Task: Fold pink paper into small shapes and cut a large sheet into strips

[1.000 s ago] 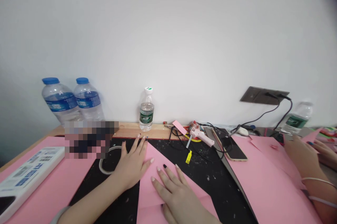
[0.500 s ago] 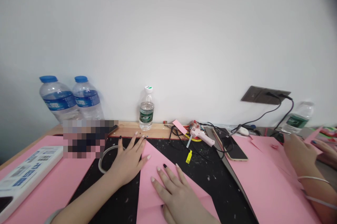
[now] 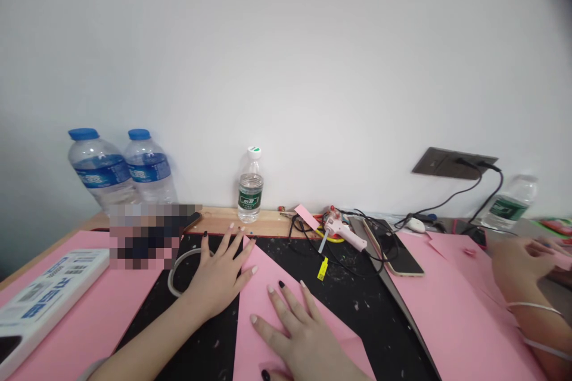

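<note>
Two bare hands on pink card and a black cutting mat point(image 3: 357, 309), both open, neither gripping anything. Left hand point(image 3: 217, 276): palm down, fingers spread on the mat, thumb tip resting on the left edge of a pink card sheet point(image 3: 261, 291). Right hand point(image 3: 297, 339): fingers splayed, lying flat on that sheet, no pinch. Sheet on the mat, between and under both hands, one corner pointing toward the wall. Just left of the left hand, a loop of clear tubing point(image 3: 179, 268). Beyond the mat, on the wooden worktop point(image 3: 232, 223), a pink glue gun point(image 3: 344, 233) amid black cables, beside a smartphone point(image 3: 400, 256). Far right, more pink card point(image 3: 447, 309) and a co-worker's hand point(image 3: 521, 262), fingers curled, banded wrist. Far left, a white box point(image 3: 49, 291) on pink card point(image 3: 129, 285). Along the wall, three water bottles point(image 3: 149, 169).
</note>
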`<state>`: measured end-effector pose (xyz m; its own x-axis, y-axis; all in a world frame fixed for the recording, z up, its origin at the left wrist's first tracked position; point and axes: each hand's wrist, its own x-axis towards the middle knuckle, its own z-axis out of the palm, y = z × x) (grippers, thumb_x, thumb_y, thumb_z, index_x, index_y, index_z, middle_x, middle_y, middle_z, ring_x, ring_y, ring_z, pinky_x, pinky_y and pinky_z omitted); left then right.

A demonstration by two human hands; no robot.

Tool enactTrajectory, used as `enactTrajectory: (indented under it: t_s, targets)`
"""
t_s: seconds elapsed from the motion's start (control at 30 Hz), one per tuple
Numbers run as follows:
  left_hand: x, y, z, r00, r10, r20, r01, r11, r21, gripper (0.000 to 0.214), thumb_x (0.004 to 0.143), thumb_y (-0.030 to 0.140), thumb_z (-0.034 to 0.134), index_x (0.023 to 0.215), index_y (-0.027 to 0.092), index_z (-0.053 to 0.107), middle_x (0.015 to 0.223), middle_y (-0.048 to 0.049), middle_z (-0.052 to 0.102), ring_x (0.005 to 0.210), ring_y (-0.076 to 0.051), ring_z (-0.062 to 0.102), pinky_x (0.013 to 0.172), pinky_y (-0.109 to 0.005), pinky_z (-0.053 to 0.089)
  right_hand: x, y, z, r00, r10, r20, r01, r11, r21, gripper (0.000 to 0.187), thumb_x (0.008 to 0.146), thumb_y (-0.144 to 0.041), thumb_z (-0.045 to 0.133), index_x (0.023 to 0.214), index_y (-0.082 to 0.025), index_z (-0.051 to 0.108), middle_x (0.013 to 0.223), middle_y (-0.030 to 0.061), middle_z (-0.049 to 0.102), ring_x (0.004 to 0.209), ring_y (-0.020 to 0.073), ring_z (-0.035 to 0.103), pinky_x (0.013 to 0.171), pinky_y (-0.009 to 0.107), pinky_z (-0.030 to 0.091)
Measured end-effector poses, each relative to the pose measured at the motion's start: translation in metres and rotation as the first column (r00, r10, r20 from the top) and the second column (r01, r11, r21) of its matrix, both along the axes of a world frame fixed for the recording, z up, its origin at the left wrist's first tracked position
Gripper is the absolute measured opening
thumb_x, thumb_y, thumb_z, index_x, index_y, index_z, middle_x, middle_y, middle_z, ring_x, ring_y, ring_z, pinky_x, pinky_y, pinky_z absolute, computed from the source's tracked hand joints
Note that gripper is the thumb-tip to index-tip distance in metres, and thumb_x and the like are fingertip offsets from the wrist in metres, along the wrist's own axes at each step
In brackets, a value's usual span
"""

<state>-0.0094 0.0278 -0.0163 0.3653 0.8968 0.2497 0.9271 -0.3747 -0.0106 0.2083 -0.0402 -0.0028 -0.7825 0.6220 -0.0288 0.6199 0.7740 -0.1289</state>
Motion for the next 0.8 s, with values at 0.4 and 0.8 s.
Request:
enactTrajectory:
  t_s: [0.4, 0.8]
  targets:
    - [0.005, -0.002, 0.000, 0.998, -0.059, -0.022, 0.059, 0.998, 0.009, 0.044, 0.088, 0.033, 0.031, 0.129, 0.019, 0.040, 0.135, -0.0109, 0.042, 0.129, -0.033, 0.024, 0.095, -0.069, -0.004, 0.001, 0.002, -0.008, 0.999, 0.026, -0.021, -0.025, 0.999, 0.045, 0.064, 0.085, -0.041, 0.045, 0.138, -0.032, 0.009, 0.144, 0.0146, 0.013, 0.129, 0.0368, 0.017, 0.097, 0.063, 0.016]
    - [0.009, -0.005, 0.000, 0.998, -0.029, -0.063, 0.028, 1.000, -0.005, 0.042, 0.089, 0.027, 0.030, 0.129, 0.017, 0.039, 0.138, -0.0157, 0.037, 0.130, -0.034, 0.020, 0.091, -0.072, 0.010, 0.001, 0.003, -0.012, 0.999, 0.021, -0.029, -0.019, 0.996, 0.083, 0.066, 0.085, -0.043, 0.043, 0.138, -0.032, 0.006, 0.143, 0.0147, 0.015, 0.128, 0.0371, 0.019, 0.095, 0.064, 0.020]
